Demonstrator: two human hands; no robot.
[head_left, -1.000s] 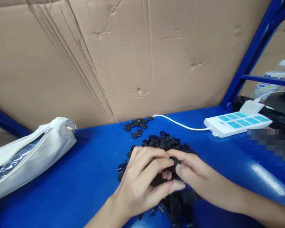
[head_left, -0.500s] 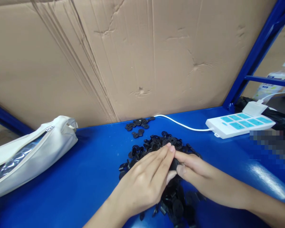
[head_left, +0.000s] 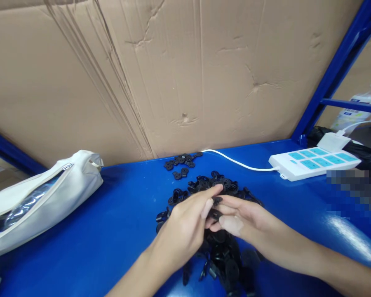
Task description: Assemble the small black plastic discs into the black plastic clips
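Both hands meet over a pile of small black plastic parts [head_left: 225, 251], many of them round with holes. My left hand [head_left: 185, 222] is closed on a black plastic part [head_left: 216, 200], its thumb pressed along the near side. From the right, my right hand [head_left: 250, 216] grips a black plastic part [head_left: 215, 215] between thumb and fingers. The two pieces lie close together, and I cannot tell whether they are joined. Fingers hide most of both.
A smaller cluster of black parts [head_left: 183, 160] lies near the cardboard [head_left: 173, 82] behind. At left is an open white zip pouch [head_left: 58, 189]. A white power strip [head_left: 315, 161] with its cable [head_left: 231, 160] sits at right on the blue table [head_left: 117, 231].
My hands have turned and opened slightly at the fingertips, so the black parts between them now show. My left thumb has come up into view.
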